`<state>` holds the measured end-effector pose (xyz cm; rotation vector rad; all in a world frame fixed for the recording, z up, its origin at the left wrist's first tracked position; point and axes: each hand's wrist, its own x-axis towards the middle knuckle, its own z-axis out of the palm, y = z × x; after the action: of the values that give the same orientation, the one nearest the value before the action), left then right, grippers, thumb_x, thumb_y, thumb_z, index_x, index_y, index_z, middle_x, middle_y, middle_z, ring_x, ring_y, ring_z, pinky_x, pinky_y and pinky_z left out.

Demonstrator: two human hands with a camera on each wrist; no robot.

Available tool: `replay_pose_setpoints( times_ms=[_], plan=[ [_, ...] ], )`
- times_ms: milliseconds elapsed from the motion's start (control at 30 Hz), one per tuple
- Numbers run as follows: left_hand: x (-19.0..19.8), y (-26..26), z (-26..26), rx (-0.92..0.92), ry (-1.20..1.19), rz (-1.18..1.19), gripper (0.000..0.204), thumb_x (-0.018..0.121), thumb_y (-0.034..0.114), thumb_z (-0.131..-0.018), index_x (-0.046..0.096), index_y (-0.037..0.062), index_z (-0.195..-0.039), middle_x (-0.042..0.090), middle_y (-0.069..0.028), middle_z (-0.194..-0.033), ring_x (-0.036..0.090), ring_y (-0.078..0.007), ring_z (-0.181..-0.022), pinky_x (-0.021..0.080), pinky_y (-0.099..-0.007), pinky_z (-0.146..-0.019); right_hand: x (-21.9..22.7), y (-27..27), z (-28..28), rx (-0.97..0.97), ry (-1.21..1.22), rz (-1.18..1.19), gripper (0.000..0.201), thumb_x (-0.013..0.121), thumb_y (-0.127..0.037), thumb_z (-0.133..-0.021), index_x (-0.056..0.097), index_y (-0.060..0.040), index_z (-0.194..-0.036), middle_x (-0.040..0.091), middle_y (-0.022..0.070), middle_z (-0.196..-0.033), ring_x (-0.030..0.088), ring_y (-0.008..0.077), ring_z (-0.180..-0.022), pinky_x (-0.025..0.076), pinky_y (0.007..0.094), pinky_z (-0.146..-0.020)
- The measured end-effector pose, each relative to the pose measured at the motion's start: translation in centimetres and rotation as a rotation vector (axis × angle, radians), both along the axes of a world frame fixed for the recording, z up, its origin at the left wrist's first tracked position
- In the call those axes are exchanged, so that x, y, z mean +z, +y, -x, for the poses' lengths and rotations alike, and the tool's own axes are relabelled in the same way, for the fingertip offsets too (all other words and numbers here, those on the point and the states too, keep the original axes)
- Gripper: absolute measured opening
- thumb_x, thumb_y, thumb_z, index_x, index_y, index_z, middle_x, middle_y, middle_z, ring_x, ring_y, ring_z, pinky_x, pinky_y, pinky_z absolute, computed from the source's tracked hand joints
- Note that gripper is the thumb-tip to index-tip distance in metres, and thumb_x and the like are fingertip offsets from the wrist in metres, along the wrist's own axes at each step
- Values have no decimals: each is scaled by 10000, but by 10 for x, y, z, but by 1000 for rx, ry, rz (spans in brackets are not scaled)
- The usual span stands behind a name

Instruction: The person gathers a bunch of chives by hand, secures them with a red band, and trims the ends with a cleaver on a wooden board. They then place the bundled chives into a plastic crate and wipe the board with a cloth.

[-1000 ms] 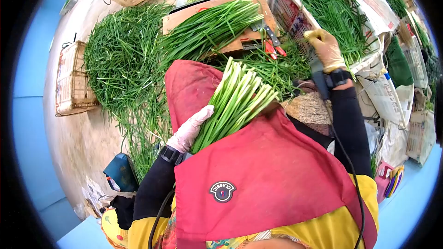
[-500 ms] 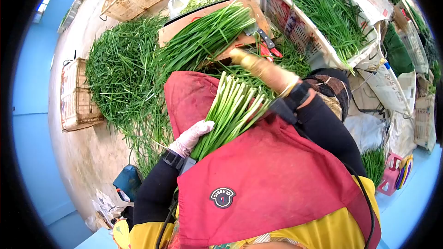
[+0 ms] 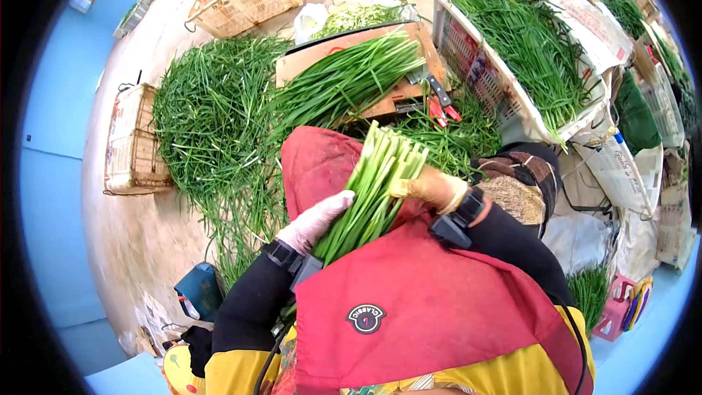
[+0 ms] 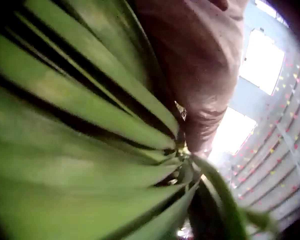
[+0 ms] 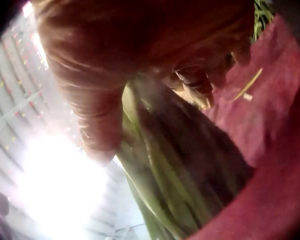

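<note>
A bundle of green chive stalks point(image 3: 369, 190) lies across my red apron point(image 3: 439, 278), cut ends pointing up and away. My left hand point(image 3: 316, 219), in a pale glove, cups the bundle from the left side. From the right, my right hand point(image 3: 425, 186), in a yellowish glove, grips the stalks near their cut ends. The left wrist view is filled with blurred green leaves point(image 4: 75, 150) and a gloved finger. In the right wrist view the gloved right hand point(image 5: 140, 75) wraps the stalks point(image 5: 180, 165) above the apron point(image 5: 280, 140).
A cardboard board point(image 3: 351, 58) ahead carries more chives, with red-handled scissors point(image 3: 442, 106) at its right. Loose chives point(image 3: 212, 117) cover the floor on the left. A white crate point(image 3: 468, 44) of chives stands right; empty baskets point(image 3: 131, 143) sit left and far back.
My right hand came back from the crate on the right, swept over the bundle and now grips its right side. The left hand stayed on the bundle, which now stands more upright.
</note>
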<state>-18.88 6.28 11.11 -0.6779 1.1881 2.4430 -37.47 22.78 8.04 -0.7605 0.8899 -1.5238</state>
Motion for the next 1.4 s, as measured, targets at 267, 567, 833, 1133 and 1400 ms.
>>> replay_pose_setpoints(
  times_ms=[267,567,833,1133,1400],
  plan=[
    [0,-2,10,-51,-91,97,654,457,541,-958,438,52,-1391,525,-66,-1348,518,-188,-1191,415,-340,-1027,18,-25,-16,-217,-356,61,853,762,-242,-727,341,30,-1417,631,167,-1137,625,267,-1049,520,377,-892],
    [48,-6,44,-413,188,1211,786,657,411,-879,325,-31,-1439,464,-172,-1410,441,-191,-1295,317,-304,-1076,14,-32,-21,-441,-292,44,465,733,-160,-806,555,-14,-1210,652,84,-1073,618,178,-993,482,312,-898],
    [39,-25,49,-387,195,1187,543,604,281,-907,464,57,-1382,635,-124,-1210,591,-166,-1090,439,-310,-952,10,-30,-24,-459,-359,58,350,720,-79,-805,599,-34,-1130,662,40,-1021,636,152,-907,506,294,-834],
    [60,-9,51,-206,262,1288,230,656,207,-880,682,31,-1025,663,-117,-816,627,-201,-726,483,-319,-697,3,-35,-20,-456,-331,102,485,699,-24,-762,542,0,-1220,656,100,-1100,646,208,-981,506,329,-902],
    [48,-2,62,110,628,1385,171,738,86,-798,705,34,-958,657,-81,-812,620,-179,-751,484,-306,-696,-2,-28,-13,-445,-308,110,574,717,-23,-738,514,15,-1274,659,107,-1110,640,207,-1007,497,326,-914]
  ],
)
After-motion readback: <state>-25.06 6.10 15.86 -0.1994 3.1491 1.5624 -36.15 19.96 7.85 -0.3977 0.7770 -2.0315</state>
